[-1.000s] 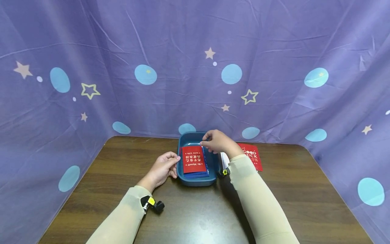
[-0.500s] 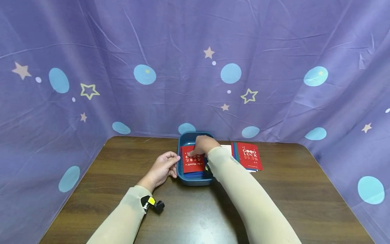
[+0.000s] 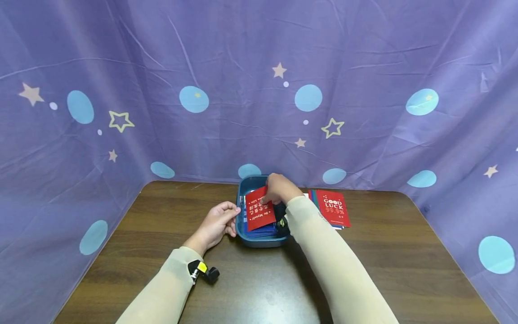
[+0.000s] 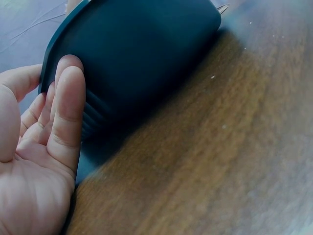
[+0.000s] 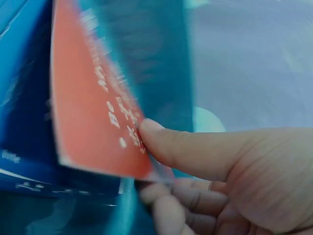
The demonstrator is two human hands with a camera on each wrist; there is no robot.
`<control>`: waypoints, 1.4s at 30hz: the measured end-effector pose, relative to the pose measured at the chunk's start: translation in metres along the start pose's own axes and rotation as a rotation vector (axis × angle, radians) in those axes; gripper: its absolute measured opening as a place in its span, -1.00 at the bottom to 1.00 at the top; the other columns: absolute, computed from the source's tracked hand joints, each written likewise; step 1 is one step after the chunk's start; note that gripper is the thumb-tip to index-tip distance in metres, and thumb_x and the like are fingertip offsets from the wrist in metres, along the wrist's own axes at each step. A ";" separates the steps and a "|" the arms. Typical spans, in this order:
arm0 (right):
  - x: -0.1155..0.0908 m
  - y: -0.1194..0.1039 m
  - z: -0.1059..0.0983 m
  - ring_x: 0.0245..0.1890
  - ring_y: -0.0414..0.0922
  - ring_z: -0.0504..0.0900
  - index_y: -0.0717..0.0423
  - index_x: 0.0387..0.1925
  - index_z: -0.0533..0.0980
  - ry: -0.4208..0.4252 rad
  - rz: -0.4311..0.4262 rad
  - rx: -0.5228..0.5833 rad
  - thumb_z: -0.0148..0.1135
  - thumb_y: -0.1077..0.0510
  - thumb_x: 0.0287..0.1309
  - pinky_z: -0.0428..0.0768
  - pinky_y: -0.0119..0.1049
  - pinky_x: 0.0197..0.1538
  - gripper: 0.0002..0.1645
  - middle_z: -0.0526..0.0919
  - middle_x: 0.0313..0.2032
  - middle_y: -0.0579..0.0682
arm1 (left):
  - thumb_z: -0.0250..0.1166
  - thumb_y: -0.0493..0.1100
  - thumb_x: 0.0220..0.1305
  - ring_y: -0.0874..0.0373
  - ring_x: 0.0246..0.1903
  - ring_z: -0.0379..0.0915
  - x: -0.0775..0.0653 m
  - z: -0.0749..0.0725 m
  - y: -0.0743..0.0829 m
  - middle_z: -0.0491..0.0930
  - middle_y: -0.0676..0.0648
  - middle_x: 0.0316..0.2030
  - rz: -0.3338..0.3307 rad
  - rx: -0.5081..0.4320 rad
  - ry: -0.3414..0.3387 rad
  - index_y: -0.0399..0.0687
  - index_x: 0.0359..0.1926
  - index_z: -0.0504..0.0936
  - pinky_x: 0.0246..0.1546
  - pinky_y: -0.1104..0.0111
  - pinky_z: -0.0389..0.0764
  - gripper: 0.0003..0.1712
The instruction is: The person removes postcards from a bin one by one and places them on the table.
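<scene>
A red card (image 3: 260,209) with white print tilts up over the blue cards (image 3: 261,232) in a dark teal box (image 3: 263,243). My right hand (image 3: 279,189) pinches its right edge. In the right wrist view, the thumb (image 5: 161,139) presses on the printed face of the card (image 5: 98,112), with curled fingers behind it. At the left wall of the box, my left hand (image 3: 218,220) holds the rim. In the left wrist view, the thumb of the left hand (image 4: 39,142) meets the rim, and the other fingers lie against the outer wall of the box (image 4: 142,58).
Right of the box, red "GOOD LUCK" cards (image 3: 333,208) lie fanned over other blue, green and white ones. The wooden table (image 3: 162,211) ends at a purple curtain (image 3: 259,112) just behind the box. My right forearm (image 3: 336,261) crosses the table's right half.
My right hand dropped from above the box onto the red card, then took its right edge and raised and turned it off the stack. My left hand has stayed at the rim.
</scene>
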State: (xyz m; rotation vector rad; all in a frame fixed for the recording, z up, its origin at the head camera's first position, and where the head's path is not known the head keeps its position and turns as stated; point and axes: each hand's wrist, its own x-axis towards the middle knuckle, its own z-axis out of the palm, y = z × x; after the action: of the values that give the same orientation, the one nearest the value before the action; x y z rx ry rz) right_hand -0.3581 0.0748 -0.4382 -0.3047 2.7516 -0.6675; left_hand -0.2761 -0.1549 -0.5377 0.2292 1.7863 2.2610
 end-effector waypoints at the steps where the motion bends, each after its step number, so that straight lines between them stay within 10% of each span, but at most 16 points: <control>1: -0.001 0.002 -0.004 -0.53 -0.09 0.74 0.35 0.11 0.64 0.008 -0.009 0.040 0.68 0.11 0.09 0.78 -0.24 -0.40 -0.37 0.80 -0.35 0.12 | 0.22 -0.23 0.59 0.20 -0.73 0.54 0.000 0.000 0.000 0.56 0.02 -0.60 0.001 0.004 -0.002 -0.20 -0.12 0.49 -0.73 0.42 0.67 -0.88; 18: -0.044 0.086 -0.048 -0.46 -0.21 0.64 0.29 0.03 0.66 0.102 -0.114 0.638 0.41 0.21 0.39 0.61 -0.35 -0.42 -0.73 0.83 -0.32 0.00 | 0.24 -0.20 0.58 0.19 -0.75 0.53 0.000 0.003 -0.006 0.59 0.01 -0.64 -0.017 0.008 0.006 -0.28 -0.12 0.47 -0.76 0.42 0.64 -0.81; 42: -0.088 0.203 -0.088 -0.47 -0.25 0.63 0.38 0.10 0.51 0.235 0.048 0.628 0.40 0.14 0.41 0.70 -0.30 -0.40 -0.56 0.78 -0.38 -0.15 | 0.21 -0.21 0.60 0.20 -0.74 0.52 0.001 0.001 -0.002 0.59 -0.02 -0.62 -0.002 0.013 0.011 -0.59 0.04 0.34 -0.76 0.42 0.63 -0.59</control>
State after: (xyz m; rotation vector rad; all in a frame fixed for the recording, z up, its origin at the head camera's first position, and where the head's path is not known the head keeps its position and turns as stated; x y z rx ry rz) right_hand -0.3323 0.3110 -0.4395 -0.0170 2.5646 -1.5746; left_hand -0.2763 -0.1537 -0.5393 0.2176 1.8066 2.2545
